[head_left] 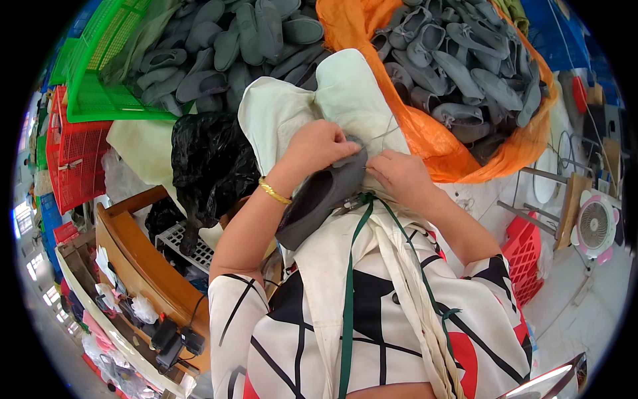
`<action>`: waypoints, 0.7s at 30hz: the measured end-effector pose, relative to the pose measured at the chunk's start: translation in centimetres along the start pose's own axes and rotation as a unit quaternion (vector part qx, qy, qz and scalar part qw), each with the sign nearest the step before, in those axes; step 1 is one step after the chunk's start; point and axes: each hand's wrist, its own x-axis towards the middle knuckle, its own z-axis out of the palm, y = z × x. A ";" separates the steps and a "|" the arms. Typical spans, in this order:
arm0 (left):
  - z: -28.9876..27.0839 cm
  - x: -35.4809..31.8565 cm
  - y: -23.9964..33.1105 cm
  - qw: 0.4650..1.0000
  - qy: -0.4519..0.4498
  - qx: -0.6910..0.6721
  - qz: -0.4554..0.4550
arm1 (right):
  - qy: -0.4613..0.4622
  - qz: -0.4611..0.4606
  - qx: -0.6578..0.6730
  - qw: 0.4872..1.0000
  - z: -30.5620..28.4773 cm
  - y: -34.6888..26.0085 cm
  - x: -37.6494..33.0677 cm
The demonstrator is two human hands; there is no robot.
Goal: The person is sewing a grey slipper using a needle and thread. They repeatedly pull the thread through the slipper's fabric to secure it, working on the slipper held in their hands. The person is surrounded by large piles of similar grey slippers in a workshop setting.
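Two hands meet at one grey shoe

Elbows bent outward, forearms angled inward. Left hand arches over the grey shoe, thumb and fingers pinching its upper end. Right hand close beside that end, fingers curled narrow; cannot tell what they grip. Shoe slants above the pale apron.

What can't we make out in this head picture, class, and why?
Head view: some of the grey shoe, behind the left hand.
Head view: anything the right hand pinches, behind its own fingers.
Head view: the inside bottom of the orange sack, under piled shoes.
Head view: part of the green crate, cut by the edge.
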 end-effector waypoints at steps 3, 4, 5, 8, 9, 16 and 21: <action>0.6 1.1 -0.1 0.999 -0.045 0.007 -0.014 | 0.011 0.006 0.013 1.000 0.3 0.6 -0.4; 0.8 1.5 -0.4 0.998 -0.051 -0.018 -0.014 | 0.020 0.005 0.018 1.000 0.3 0.9 -0.6; 0.9 1.7 -0.8 0.995 -0.025 -0.093 -0.018 | 0.028 0.004 0.024 0.999 0.2 1.2 -0.8; 0.1 2.1 -1.7 0.944 0.081 -0.318 -0.024 | -0.049 0.214 0.398 0.891 -0.7 1.6 -1.4; -0.9 2.0 -1.6 0.910 0.131 -0.393 -0.023 | -0.021 0.251 0.467 0.848 -1.2 1.9 -1.7; -1.0 -6.3 -1.7 0.963 0.010 -0.202 -0.177 | 0.267 0.238 0.733 0.579 -4.6 9.7 -4.5; 4.0 -8.9 -2.1 0.962 -0.044 -0.257 -0.075 | 0.318 0.241 0.601 0.693 -4.2 9.5 -4.2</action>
